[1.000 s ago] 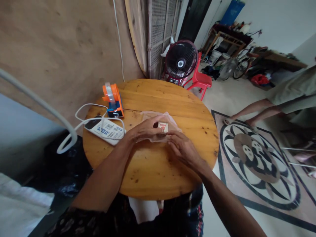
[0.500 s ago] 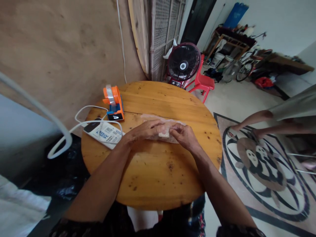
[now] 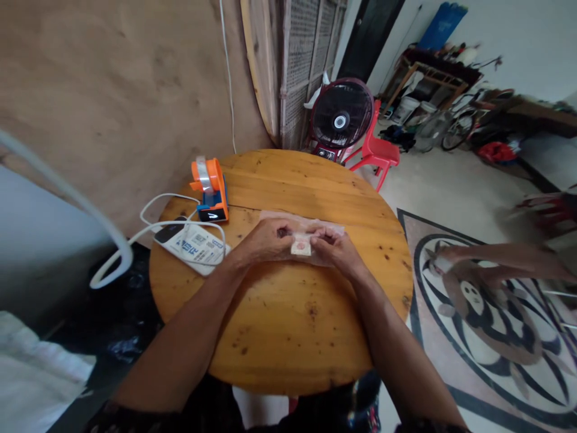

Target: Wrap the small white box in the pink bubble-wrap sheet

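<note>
A small cream-coloured flat piece with a reddish mark lies on a sheet of clear plastic wrap spread across the round wooden table. From the left, my left hand reaches in with fingers curled and pinched at the wrap, its thumb at the piece's left edge. My right hand mirrors it, thumb and fingers closed on the wrap by the piece's right edge. Both hands partly cover the sheet, so exactly how much of it they grip is hidden.
An orange and blue tape dispenser stands at the table's back left. Nearby lies a white power bank-like device with a looping white cable. A fan and red chair stand behind. Another person's blurred arm reaches over the floor at right.
Both hands have shifted slightly, and the thumbs now sit at either side of the cream piece, whose reddish mark shows more clearly. The other person's arm has moved at the right.
</note>
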`<action>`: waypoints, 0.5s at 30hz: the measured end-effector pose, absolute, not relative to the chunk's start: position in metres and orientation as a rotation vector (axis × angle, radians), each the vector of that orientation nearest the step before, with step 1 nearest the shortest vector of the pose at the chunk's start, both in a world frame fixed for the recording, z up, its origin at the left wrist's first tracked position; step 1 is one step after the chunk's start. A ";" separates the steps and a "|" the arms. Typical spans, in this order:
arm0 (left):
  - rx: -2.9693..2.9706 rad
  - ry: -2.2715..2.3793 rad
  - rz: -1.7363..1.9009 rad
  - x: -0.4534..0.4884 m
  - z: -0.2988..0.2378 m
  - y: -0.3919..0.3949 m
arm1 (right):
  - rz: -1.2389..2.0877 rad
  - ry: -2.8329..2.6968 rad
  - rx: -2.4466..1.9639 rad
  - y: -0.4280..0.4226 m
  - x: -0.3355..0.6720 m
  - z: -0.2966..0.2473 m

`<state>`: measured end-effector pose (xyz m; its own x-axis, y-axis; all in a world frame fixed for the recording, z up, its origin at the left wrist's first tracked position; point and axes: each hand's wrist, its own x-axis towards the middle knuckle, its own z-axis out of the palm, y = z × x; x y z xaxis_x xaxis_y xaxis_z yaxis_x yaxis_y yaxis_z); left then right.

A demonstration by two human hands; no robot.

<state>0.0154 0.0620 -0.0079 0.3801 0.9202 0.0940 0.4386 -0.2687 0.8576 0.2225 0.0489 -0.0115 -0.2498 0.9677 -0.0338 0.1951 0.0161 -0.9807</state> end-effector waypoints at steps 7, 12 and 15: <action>1.732 1.092 0.728 0.018 -0.003 0.058 | 1.451 -1.429 -1.207 0.044 0.226 -0.016; 1.655 1.085 0.701 0.018 0.000 0.057 | 1.482 -1.403 -1.215 0.044 0.226 -0.016; 1.620 1.094 0.686 0.018 0.002 0.055 | 1.474 -1.402 -1.159 0.044 0.226 -0.017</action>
